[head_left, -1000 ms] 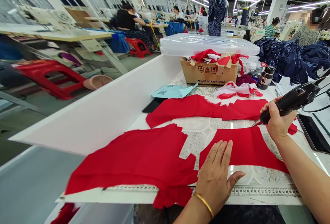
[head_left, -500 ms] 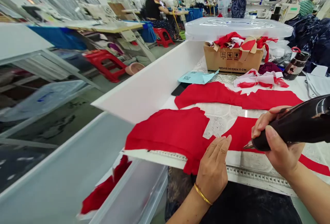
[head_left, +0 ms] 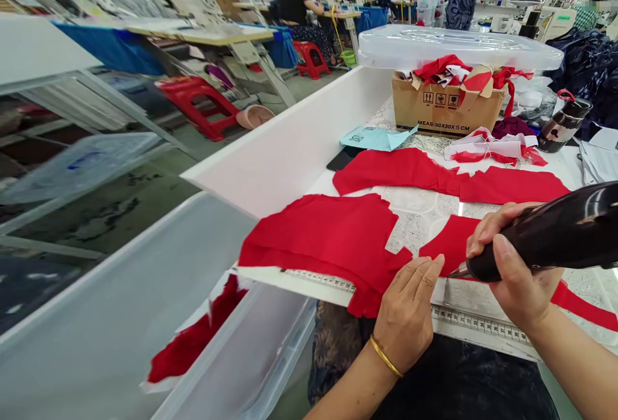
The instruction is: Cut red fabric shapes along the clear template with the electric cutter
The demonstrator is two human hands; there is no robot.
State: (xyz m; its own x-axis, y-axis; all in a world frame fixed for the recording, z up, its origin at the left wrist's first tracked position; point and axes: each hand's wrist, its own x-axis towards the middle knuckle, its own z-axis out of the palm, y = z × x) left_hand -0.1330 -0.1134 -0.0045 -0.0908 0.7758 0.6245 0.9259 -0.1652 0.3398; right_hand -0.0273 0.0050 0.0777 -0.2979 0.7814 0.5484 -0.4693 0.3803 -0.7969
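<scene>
My right hand (head_left: 514, 272) grips a black handheld cutting tool (head_left: 555, 230), its metal tip touching a red fabric piece (head_left: 454, 246) near the table's front edge. My left hand (head_left: 408, 314), a gold bangle on its wrist, lies flat with fingers together on the red fabric (head_left: 338, 236) at the front edge, just left of the tip. A second long red fabric strip (head_left: 449, 178) lies further back on the white patterned table (head_left: 415, 204). A printed ruler strip (head_left: 473, 322) runs along the front edge.
A cardboard box (head_left: 447, 111) of red scraps stands at the back under a clear plastic lid (head_left: 458, 46). A blue paper (head_left: 374, 138), a dark bottle (head_left: 562, 125) and a clear bin (head_left: 120, 330) with red scraps at lower left. Workers sit at distant sewing tables.
The view swung left and down. My right hand brought the tool toward me, down to the front fabric piece beside my left hand, which stayed pressed on the cloth.
</scene>
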